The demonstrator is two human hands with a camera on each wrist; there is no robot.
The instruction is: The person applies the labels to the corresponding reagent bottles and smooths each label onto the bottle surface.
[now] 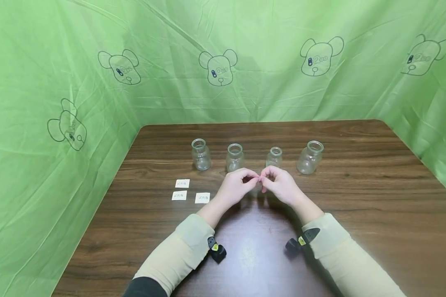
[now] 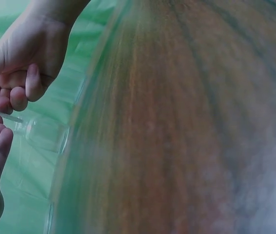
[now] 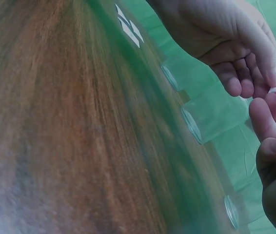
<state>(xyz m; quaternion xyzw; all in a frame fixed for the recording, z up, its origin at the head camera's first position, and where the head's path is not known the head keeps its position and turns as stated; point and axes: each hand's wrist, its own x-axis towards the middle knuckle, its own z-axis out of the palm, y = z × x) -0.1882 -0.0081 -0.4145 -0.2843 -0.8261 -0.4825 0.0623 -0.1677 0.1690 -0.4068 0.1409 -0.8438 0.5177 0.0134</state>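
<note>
Left hand and right hand meet at their fingertips above the table's middle, in front of a small glass jar. Between them they pinch a small white slip, mostly hidden by the fingers; its kind is hard to make out. A thin pale edge of it shows in the left wrist view. Just behind the left hand stands another glass jar. Left of the hands, three white paper labels with handwritten characters lie flat on the table.
Two more open glass jars stand upright in the same row, one at the left and one at the right. The brown wooden table reaches back to a green cloth curtain. Each wrist wears a small black camera.
</note>
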